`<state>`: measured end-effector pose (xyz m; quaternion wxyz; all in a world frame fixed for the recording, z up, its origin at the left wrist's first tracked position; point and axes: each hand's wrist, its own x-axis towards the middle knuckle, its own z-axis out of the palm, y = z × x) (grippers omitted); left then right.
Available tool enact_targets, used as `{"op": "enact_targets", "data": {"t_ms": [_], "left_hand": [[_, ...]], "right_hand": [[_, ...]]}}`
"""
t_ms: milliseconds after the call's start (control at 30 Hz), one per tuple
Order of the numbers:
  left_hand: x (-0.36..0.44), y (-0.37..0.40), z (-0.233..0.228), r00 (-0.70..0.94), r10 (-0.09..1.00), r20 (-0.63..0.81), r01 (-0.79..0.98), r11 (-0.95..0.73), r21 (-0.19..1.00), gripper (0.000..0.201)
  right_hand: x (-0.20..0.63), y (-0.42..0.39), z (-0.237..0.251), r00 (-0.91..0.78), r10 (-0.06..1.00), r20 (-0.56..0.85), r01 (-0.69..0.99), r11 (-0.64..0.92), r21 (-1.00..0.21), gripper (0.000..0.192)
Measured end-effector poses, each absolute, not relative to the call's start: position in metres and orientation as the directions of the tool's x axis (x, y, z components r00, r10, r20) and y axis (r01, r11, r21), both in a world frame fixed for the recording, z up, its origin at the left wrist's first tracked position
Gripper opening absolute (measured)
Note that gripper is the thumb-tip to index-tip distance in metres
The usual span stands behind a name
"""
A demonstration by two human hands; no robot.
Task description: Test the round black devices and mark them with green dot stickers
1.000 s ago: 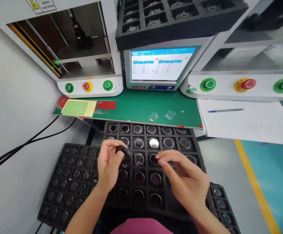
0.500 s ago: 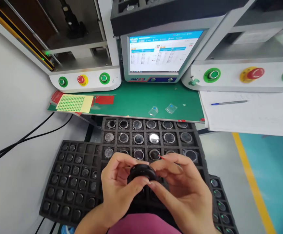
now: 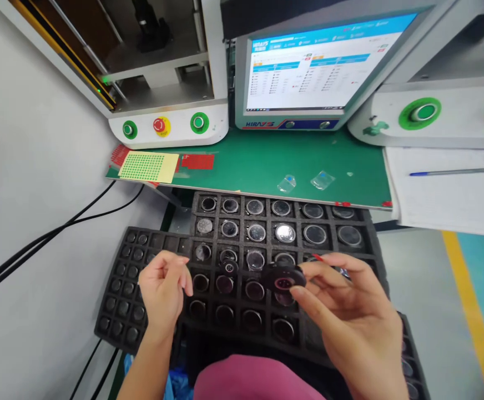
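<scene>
In my right hand (image 3: pixel 352 311) is a round black watch body (image 3: pixel 284 279), pinched at its right edge between thumb and fingers. Its back, with a dark sensor circle, faces me. A small red bit (image 3: pixel 317 257) shows at one fingertip of that hand; I cannot tell what it is. My left hand (image 3: pixel 165 289) hovers left of the watch, holding nothing, its fingers loosely bent and apart. Between the hands, a small black disc (image 3: pixel 228 267) with light dots appears over the foam tray (image 3: pixel 242 300). Round watch cases fill many tray compartments below.
A smaller foam tray (image 3: pixel 152 240) of round parts lies at left. Behind, the green bench (image 3: pixel 250 164) carries a sheet of green dots (image 3: pixel 144 166), clear plastic pieces (image 3: pixel 322 179) and paper with a pen (image 3: pixel 454 172). A monitor (image 3: pixel 300 72) stands between machines with push buttons (image 3: pixel 199 123).
My left hand has let go of the watch body and moved left. My right hand keeps it, now farther right, with its back in sight. The view has shifted.
</scene>
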<state>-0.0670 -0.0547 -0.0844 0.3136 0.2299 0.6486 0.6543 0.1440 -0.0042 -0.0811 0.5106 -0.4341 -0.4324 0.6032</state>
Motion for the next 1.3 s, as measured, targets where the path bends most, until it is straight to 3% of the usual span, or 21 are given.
{"op": "enact_targets", "data": {"t_ms": [100,167,200,267,300,433,500,667,733,867,1300], "left_hand": [[-0.070,-0.066,-0.093,-0.651,0.759,-0.011,0.027,0.038,0.999,0.042],[-0.063,-0.069,-0.098,-0.484,0.868,0.105,0.119,-0.054,0.991,0.019],[-0.057,-0.070,-0.100,-0.383,0.908,0.170,0.137,-0.126,0.983,0.017],[-0.043,-0.068,-0.104,-0.224,0.936,0.273,0.105,-0.255,0.961,0.060],[-0.037,-0.066,-0.105,-0.181,0.937,0.298,0.072,-0.289,0.955,0.070],[-0.028,-0.057,-0.105,-0.131,0.935,0.328,-0.014,-0.333,0.943,0.062],[-0.030,-0.056,-0.104,-0.132,0.929,0.345,0.011,-0.347,0.938,0.061],[-0.038,-0.061,-0.099,-0.123,0.946,0.300,0.019,-0.300,0.954,0.060],[-0.039,-0.062,-0.097,-0.080,0.955,0.285,0.007,-0.285,0.958,0.062],[-0.039,-0.061,-0.093,-0.024,0.952,0.305,0.126,-0.300,0.946,0.063],[-0.038,-0.059,-0.087,0.050,0.935,0.350,0.214,-0.353,0.911,0.063]], "right_hand": [[0.138,-0.003,-0.087,-0.178,0.974,-0.139,-0.327,-0.192,-0.925,0.031],[0.132,-0.003,-0.088,-0.276,0.938,-0.209,-0.398,-0.309,-0.864,0.034],[0.128,-0.003,-0.088,-0.327,0.911,-0.252,-0.421,-0.379,-0.824,0.036],[0.122,-0.004,-0.086,-0.418,0.843,-0.339,-0.433,-0.513,-0.741,0.042],[0.119,-0.005,-0.084,-0.455,0.806,-0.379,-0.426,-0.571,-0.702,0.044],[0.113,-0.011,-0.080,-0.597,0.660,-0.456,-0.409,-0.740,-0.534,0.048],[0.112,-0.012,-0.081,-0.597,0.657,-0.459,-0.421,-0.744,-0.518,0.044],[0.124,-0.012,-0.077,-0.305,0.890,-0.338,-0.403,-0.442,-0.801,0.011],[0.129,-0.013,-0.072,-0.386,0.869,-0.309,-0.353,-0.449,-0.821,0.007],[0.131,-0.015,-0.062,-0.555,0.746,-0.368,-0.305,-0.594,-0.744,0.017],[0.131,-0.024,-0.059,-0.574,0.667,-0.475,-0.316,-0.716,-0.622,0.020]]}}
